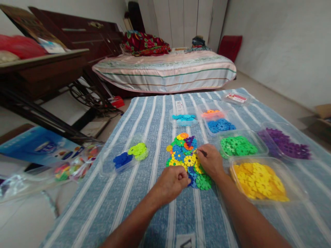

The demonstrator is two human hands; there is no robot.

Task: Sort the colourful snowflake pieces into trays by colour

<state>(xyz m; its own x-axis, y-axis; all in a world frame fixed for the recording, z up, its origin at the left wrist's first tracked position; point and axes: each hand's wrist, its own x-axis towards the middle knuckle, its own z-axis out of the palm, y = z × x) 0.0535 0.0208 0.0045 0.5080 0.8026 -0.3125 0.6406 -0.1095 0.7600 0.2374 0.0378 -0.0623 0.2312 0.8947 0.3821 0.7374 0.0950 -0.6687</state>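
Observation:
A mixed pile of notched plastic flower discs in yellow, green, blue, orange and purple lies on the striped cloth, between and in front of my hands. My left hand is closed at the pile's near left edge, its fingertips beside a dark blue disc. What it grips, if anything, is hidden. On the pile's right side my right hand is closed in a pinch next to yellow discs; I cannot make out what is between its fingers. Green discs lie just below that hand.
Clear tubs hold sorted discs: yellow, green, purple, blue with orange, and light blue. At left, a tub has dark blue and lime discs. A lidded box sits far right; a bed stands beyond.

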